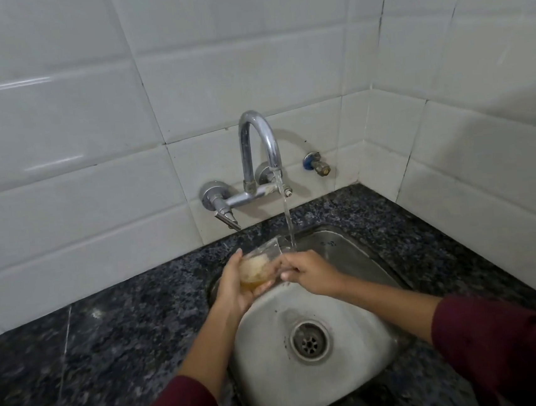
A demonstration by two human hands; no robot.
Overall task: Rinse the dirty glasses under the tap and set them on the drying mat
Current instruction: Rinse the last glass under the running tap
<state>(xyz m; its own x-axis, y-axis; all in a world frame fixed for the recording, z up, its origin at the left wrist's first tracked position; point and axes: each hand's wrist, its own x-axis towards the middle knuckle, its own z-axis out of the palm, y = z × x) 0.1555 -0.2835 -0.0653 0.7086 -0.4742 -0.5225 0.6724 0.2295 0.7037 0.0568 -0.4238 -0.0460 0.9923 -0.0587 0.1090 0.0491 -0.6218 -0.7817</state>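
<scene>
A clear glass (261,262) with yellowish residue inside is held tilted over the steel sink (368,373), its rim toward the water stream (289,220). My left hand (236,291) cups the glass's base from below and the left. My right hand (306,272) grips its rim side, fingers at the opening. The chrome tap (259,144) on the tiled wall runs; its stream falls just past the glass's rim on the right. No drying mat is in view.
Dark speckled granite counter (94,350) surrounds the sink on the left and back. The sink drain (309,341) lies below my hands. A small blue-handled valve (317,163) sticks out of the wall right of the tap. White tiled walls meet in a corner at right.
</scene>
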